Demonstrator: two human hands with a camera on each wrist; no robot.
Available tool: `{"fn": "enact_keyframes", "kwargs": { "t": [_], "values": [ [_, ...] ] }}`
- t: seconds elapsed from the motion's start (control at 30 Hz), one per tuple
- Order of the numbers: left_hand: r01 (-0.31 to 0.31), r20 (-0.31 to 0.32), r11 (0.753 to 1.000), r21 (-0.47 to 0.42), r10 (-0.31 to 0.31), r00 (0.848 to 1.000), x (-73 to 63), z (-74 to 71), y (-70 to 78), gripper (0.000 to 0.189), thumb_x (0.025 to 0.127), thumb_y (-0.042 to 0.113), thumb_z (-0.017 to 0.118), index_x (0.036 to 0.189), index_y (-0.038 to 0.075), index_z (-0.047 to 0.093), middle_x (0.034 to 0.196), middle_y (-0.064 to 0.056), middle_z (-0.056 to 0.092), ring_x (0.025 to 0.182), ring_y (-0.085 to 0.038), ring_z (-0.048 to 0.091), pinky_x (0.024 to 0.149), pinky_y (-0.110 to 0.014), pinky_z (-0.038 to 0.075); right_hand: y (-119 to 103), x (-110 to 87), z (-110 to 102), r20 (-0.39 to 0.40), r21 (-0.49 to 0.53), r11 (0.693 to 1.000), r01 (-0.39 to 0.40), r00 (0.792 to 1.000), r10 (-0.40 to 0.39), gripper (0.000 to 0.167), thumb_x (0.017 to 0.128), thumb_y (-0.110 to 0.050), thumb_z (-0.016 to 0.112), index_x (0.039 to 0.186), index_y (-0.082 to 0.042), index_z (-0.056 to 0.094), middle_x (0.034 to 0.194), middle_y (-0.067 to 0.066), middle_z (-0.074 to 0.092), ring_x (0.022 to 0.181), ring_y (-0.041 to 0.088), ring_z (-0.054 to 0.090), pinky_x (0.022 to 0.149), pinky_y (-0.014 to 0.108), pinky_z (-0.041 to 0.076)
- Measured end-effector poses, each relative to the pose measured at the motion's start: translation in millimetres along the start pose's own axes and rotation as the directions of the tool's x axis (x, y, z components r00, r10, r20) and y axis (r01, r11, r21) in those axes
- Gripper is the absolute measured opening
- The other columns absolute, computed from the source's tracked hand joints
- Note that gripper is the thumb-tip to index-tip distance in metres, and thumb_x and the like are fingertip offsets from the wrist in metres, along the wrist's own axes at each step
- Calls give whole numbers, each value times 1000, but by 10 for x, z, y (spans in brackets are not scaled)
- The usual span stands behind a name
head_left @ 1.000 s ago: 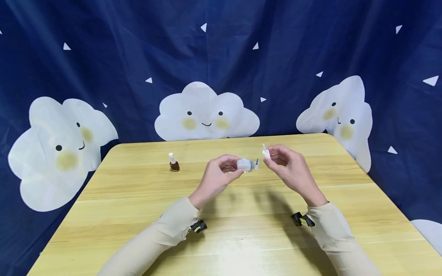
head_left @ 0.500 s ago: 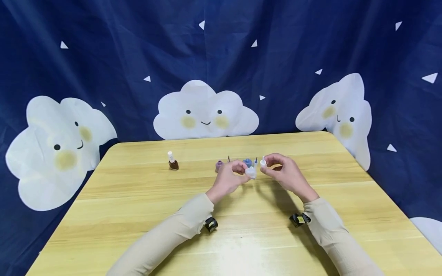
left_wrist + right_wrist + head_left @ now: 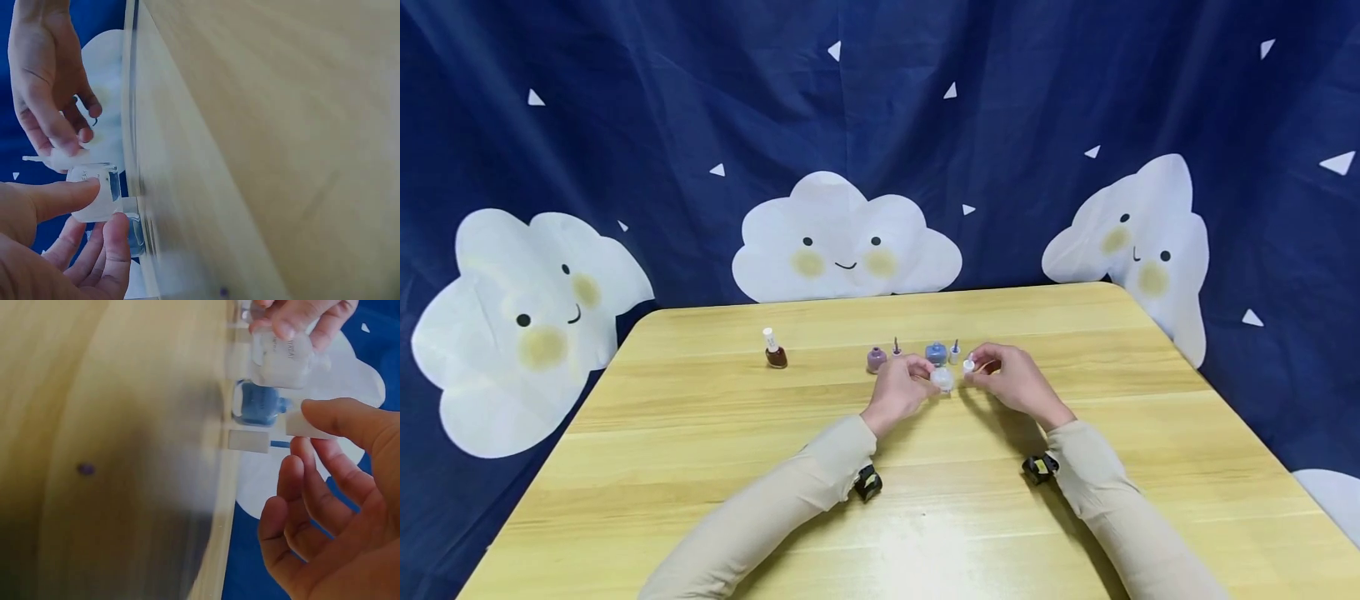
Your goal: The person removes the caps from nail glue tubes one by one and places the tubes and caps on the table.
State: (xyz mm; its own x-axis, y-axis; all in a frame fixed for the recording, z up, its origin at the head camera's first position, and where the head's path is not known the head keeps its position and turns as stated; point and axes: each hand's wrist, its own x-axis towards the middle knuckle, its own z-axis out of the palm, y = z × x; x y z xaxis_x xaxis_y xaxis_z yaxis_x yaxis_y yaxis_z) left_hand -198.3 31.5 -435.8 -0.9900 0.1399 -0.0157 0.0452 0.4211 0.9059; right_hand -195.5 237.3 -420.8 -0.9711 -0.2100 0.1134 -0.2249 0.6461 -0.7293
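My left hand (image 3: 897,393) grips a bottle of white nail polish (image 3: 942,380), uncapped, low over the table. In the left wrist view its label faces the thumb, and the bottle (image 3: 94,203) sits between thumb and fingers. My right hand (image 3: 1013,382) pinches a white nail polish cap (image 3: 968,367) just right of that bottle. The cap's brush (image 3: 32,158) points up, away from the table. Right behind the white bottle stands an open blue nail polish bottle (image 3: 936,354), with its white cap (image 3: 954,357) upended beside it, brush up.
An open purple nail polish bottle (image 3: 876,360) stands behind my left hand, its upended brush cap (image 3: 897,352) next to it. Farther left is a capped dark red nail polish bottle (image 3: 777,357). The wooden table (image 3: 700,467) ends at a blue cloud-patterned curtain (image 3: 1015,242).
Both hands have come lower toward the table; the left moved right with the white bottle, uncovering the purple and blue ones. The right hand lowered the cap beside it.
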Motion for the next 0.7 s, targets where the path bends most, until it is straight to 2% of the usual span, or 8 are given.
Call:
{"fn": "enact_keyframes", "kwargs": {
  "t": [0.2, 0.4, 0.7],
  "values": [
    [17, -9, 999, 45, -17, 1000, 30, 17, 1, 26, 74, -4, 86, 95, 6, 74, 92, -6, 75, 84, -18, 69, 93, -39, 58, 17, 61, 67, 30, -30, 998, -49, 998, 50, 19, 91, -14, 76, 106, -4, 71, 99, 11, 73, 90, 25, 67, 74, 30, 53],
    [76, -26, 996, 38, -75, 997, 65, 30, -11, 27, 74, -4, 86, 95, 8, 73, 91, -4, 74, 84, -16, 67, 92, -36, 57, 21, 95, 104, 38, -56, 997, -52, 998, 54, 17, 91, -13, 77, 104, -4, 72, 98, 11, 73, 91, 26, 68, 76, 31, 54],
    [89, 7, 995, 38, -89, 996, 60, 25, 6, 26, 73, -5, 86, 91, 8, 72, 88, -3, 73, 81, -15, 66, 88, -34, 57, 34, 118, 124, 66, -48, 997, -60, 996, 63, 12, 89, -10, 77, 96, -4, 70, 92, 8, 70, 89, 23, 68, 73, 28, 51]
  ]
}}
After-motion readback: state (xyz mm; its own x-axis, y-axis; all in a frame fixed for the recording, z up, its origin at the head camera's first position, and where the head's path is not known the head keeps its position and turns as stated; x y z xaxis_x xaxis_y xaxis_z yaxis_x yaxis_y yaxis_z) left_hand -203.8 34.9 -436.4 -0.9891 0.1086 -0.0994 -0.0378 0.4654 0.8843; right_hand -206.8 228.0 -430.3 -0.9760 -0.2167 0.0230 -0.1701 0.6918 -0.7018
